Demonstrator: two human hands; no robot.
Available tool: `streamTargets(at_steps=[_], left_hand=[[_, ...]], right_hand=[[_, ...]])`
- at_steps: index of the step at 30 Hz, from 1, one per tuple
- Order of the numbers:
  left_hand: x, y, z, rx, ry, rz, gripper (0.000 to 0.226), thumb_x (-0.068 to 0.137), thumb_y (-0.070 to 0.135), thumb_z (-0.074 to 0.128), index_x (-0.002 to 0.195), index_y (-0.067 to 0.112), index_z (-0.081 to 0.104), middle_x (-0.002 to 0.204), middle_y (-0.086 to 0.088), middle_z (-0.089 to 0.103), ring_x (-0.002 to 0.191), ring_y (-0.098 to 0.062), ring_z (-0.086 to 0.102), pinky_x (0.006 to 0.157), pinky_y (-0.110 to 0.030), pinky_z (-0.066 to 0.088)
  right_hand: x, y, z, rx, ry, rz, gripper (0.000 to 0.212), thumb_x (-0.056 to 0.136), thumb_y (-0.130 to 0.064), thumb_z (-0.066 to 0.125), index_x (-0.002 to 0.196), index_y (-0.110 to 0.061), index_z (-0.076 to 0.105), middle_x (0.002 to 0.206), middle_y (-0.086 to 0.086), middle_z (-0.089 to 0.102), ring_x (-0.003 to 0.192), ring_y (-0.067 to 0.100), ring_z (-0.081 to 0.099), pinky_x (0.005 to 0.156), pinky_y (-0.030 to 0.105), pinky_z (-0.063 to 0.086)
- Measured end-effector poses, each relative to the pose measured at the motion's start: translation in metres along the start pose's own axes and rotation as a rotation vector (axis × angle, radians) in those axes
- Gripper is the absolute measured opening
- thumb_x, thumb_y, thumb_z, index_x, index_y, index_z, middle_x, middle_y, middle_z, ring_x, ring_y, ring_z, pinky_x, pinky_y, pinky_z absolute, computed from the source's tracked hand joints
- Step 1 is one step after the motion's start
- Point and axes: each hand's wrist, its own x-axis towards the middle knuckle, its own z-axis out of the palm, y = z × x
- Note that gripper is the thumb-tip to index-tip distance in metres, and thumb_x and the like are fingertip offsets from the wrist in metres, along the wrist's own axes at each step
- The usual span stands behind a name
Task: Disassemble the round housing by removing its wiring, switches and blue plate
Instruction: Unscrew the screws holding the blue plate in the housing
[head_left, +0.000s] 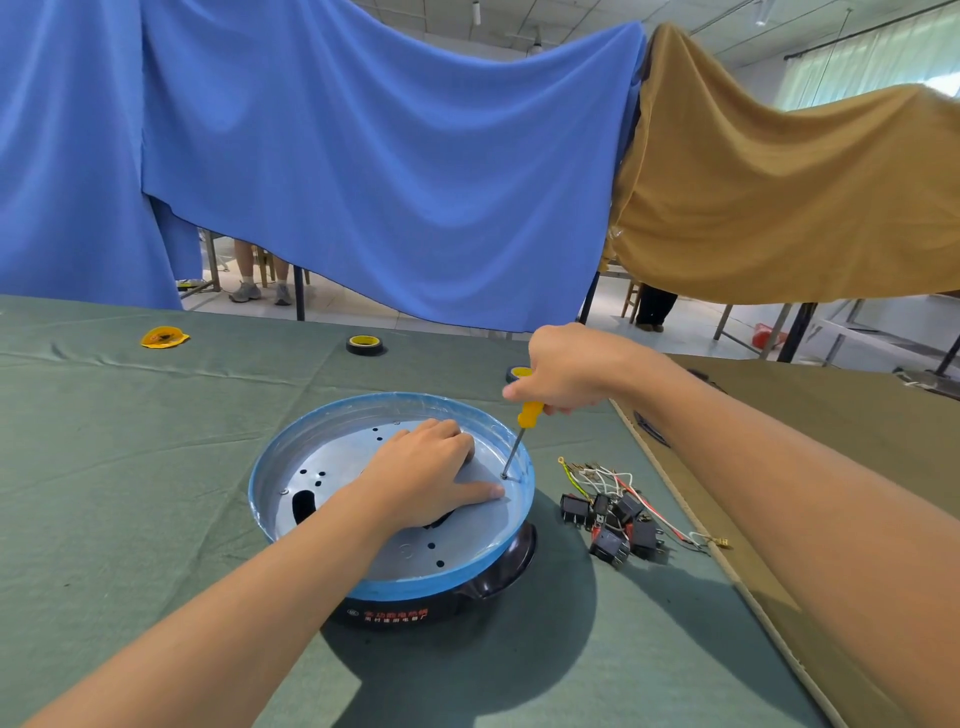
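The round black housing (498, 571) sits on the green table cloth, with the blue-rimmed metal plate (322, 457) on top of it. My left hand (426, 467) presses flat on the plate, thumb stretched toward a screw (504, 475) at the plate's right edge. My right hand (561, 369) grips a yellow-handled screwdriver (530, 413) from above, its tip set on that screw. To the right of the housing lies a pile of black rocker switches (615, 525) with coloured wiring (602, 475) attached.
Two rolls of black tape with yellow cores lie behind the housing, one (364, 345) at the middle back, another (517, 373) partly behind my right hand. A yellow wrapper (164, 338) lies far left. A brown cardboard sheet (810, 467) covers the table's right side. Cloths hang behind.
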Motion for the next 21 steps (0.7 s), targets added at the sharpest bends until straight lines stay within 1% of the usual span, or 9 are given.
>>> streamTargets(at_steps=[3,6,8,10,12,15,17,19,21], left_hand=[[0.0006,0.0011,-0.0009,0.001,-0.003,-0.004,0.049,0.083,0.074,0.047,0.088,0.025,0.047,0.092,0.009,0.046,0.086,-0.013,0.040,0.068,-0.028,0.031],[0.0001,0.0015,-0.0005,0.003,-0.004,-0.002,0.049,0.083,0.074,0.046,0.087,0.026,0.046,0.092,0.009,0.046,0.087,-0.012,0.040,0.069,-0.028,0.031],[-0.0005,0.0014,-0.0002,0.002,0.002,0.005,0.048,0.083,0.074,0.047,0.087,0.026,0.045,0.092,0.009,0.046,0.087,-0.013,0.041,0.069,-0.028,0.031],[-0.0003,0.0010,-0.0003,0.000,0.006,0.009,0.048,0.083,0.073,0.047,0.086,0.025,0.045,0.092,0.009,0.046,0.087,-0.013,0.040,0.069,-0.029,0.031],[-0.0003,0.0008,-0.0010,-0.002,0.003,0.005,0.048,0.083,0.074,0.047,0.086,0.025,0.046,0.091,0.009,0.046,0.086,-0.013,0.040,0.069,-0.029,0.030],[0.0004,0.0018,-0.0015,0.006,0.002,0.002,0.049,0.083,0.074,0.047,0.084,0.025,0.047,0.088,0.008,0.046,0.084,-0.014,0.041,0.067,-0.029,0.029],[0.0003,0.0023,-0.0016,0.009,-0.002,0.000,0.050,0.082,0.075,0.047,0.085,0.025,0.048,0.089,0.008,0.047,0.084,-0.015,0.042,0.067,-0.029,0.030],[0.0001,0.0014,-0.0017,0.010,0.000,-0.002,0.050,0.082,0.075,0.046,0.086,0.025,0.048,0.091,0.008,0.048,0.086,-0.014,0.042,0.068,-0.029,0.031],[-0.0001,0.0012,-0.0016,0.008,0.004,0.001,0.049,0.083,0.074,0.047,0.085,0.025,0.047,0.091,0.008,0.047,0.086,-0.014,0.041,0.068,-0.029,0.031]], right_hand=[[-0.0020,0.0015,-0.0031,0.053,-0.027,-0.027,0.022,0.084,-0.034,0.068,0.082,-0.012,0.071,0.070,0.001,0.069,0.079,0.025,0.069,0.060,0.029,0.051],[-0.0036,0.0026,-0.0057,0.099,-0.076,-0.059,0.013,0.081,-0.031,0.073,0.088,-0.020,0.069,0.092,0.006,0.071,0.089,0.025,0.067,0.060,0.027,0.050],[-0.0030,0.0014,-0.0044,0.057,-0.075,-0.051,0.034,0.084,-0.047,0.067,0.082,-0.013,0.069,0.084,0.010,0.069,0.080,0.026,0.067,0.056,0.028,0.046],[-0.0039,-0.0008,-0.0008,-0.012,-0.015,-0.017,0.056,0.090,-0.058,0.053,0.062,-0.010,0.057,0.059,0.004,0.056,0.058,0.021,0.055,0.048,0.028,0.036],[-0.0031,-0.0020,0.0021,-0.024,0.045,-0.008,0.053,0.093,-0.051,0.053,0.058,-0.011,0.048,0.056,0.002,0.046,0.057,0.021,0.047,0.049,0.029,0.033],[-0.0036,-0.0017,0.0011,0.023,0.043,-0.055,0.030,0.087,-0.035,0.066,0.079,-0.006,0.066,0.077,0.012,0.065,0.078,0.030,0.060,0.062,0.036,0.050],[-0.0042,-0.0013,-0.0011,0.063,0.029,-0.076,0.019,0.083,-0.030,0.071,0.090,-0.013,0.071,0.090,0.005,0.069,0.086,0.024,0.062,0.063,0.031,0.050],[-0.0039,-0.0018,-0.0022,0.090,0.020,-0.069,0.024,0.079,-0.032,0.075,0.094,-0.015,0.069,0.091,0.001,0.067,0.084,0.021,0.061,0.057,0.026,0.046],[-0.0031,-0.0019,-0.0012,0.062,0.028,-0.040,0.039,0.079,-0.050,0.072,0.081,-0.012,0.064,0.075,0.000,0.062,0.069,0.019,0.056,0.051,0.027,0.040]])
